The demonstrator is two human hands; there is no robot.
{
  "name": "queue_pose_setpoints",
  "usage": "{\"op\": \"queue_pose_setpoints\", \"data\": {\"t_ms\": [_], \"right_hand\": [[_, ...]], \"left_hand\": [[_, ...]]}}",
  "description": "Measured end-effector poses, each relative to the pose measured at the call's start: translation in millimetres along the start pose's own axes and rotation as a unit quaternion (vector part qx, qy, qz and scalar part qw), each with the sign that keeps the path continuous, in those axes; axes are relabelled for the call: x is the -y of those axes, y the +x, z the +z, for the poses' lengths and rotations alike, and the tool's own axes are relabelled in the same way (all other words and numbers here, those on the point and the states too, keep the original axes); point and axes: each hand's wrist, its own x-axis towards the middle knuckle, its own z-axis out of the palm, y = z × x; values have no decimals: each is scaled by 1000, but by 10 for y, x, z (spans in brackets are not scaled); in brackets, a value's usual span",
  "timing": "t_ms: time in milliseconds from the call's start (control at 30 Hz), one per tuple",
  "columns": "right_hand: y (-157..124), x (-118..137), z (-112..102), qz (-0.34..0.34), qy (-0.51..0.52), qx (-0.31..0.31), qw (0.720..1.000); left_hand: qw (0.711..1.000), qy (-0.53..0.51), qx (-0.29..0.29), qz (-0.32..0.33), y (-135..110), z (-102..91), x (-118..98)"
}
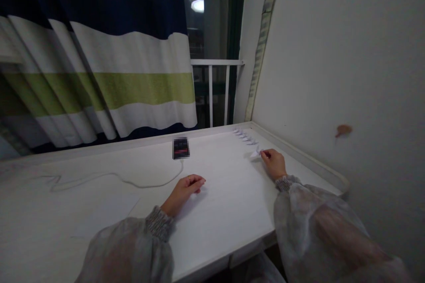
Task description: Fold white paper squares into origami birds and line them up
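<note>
My right hand (274,163) pinches a small white paper crane (255,153) between thumb and fingertips, just over the white table (226,203). Beyond it, several similar folded paper cranes (244,137) stand in a row running toward the table's back right corner. My left hand (188,189) rests near the middle of the table, its fingers curled in against the thumb. Nothing shows between them. A flat sheet of white paper (113,212) lies to the left, partly behind my left sleeve.
A small dark device (181,148) with a pixelated face stands toward the back, its white cable (142,186) trailing left. A raised rim (299,154) borders the table along the wall. Behind hang a striped curtain (142,88) and a white railing (210,93).
</note>
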Motion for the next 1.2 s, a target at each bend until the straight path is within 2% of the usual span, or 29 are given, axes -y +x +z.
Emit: {"op": "queue_pose_setpoints", "data": {"t_ms": [167, 533, 933, 1200], "right_hand": [[176, -196, 38, 23, -38, 7, 999], [506, -336, 246, 53, -104, 61, 991], [564, -341, 291, 49, -147, 105, 982], [564, -344, 298, 47, -160, 105, 980]], "left_hand": [[999, 37, 5, 0, -2, -3, -15], [998, 59, 9, -28, 0, 25, -76], [998, 55, 19, -39, 24, 22, -41], [998, 57, 31, -26, 20, 13, -43]]}}
